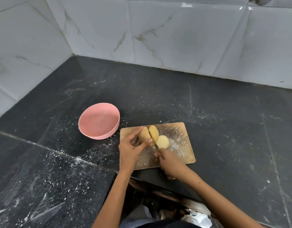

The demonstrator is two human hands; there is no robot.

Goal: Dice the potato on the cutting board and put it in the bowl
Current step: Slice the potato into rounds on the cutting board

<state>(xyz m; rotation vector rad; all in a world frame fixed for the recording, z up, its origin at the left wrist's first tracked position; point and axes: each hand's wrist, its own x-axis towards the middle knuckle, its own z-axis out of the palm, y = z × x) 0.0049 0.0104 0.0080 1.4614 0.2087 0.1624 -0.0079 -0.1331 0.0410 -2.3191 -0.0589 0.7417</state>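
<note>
Gripping the potato [144,135] with curled left hand [130,149] — right hand [170,162] clutches knife [156,143]

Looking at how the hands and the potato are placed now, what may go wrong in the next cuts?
1. The left hand grips the potato with its thumb lying close to the knife, so the blade might nick it.
2. One cut slice leans upright against the blade and may topple or roll.
3. The cutting board overhangs the counter edge slightly at its near side, so hard pressure could shift it.
</note>
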